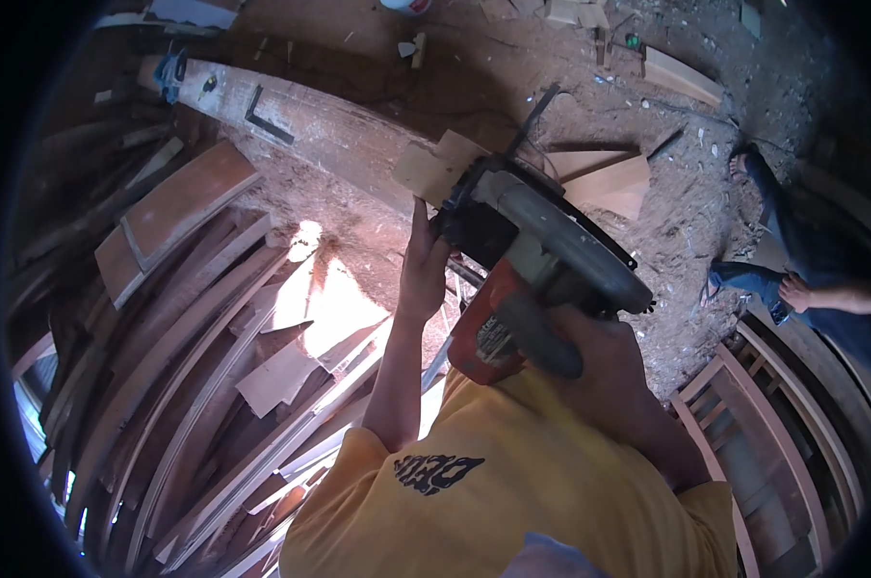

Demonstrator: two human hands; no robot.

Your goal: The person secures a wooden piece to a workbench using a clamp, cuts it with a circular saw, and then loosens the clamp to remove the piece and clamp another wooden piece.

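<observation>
A circular saw [551, 255] with a red motor housing, grey blade guard and dark base sits in front of my chest. My right hand [599, 352] is wrapped round its dark rear handle. On the near side of the saw, my left hand [426, 265] reaches up to the lower edge of a small light wooden board [430, 169], gripping it by the edge; some of its fingers are hidden behind the saw. The board lies at the saw's front, over the near end of a long worn plank [329, 120]. The blade itself is hidden from view.
A dark carpenter's square [262, 120] and a blue cloth [170, 77] lie along the plank. Stacked curved timbers [185, 385] fill the left. Wood offcuts [609, 178] lie beyond the saw. At right are another person's hand [794, 292] and a wooden frame [743, 414].
</observation>
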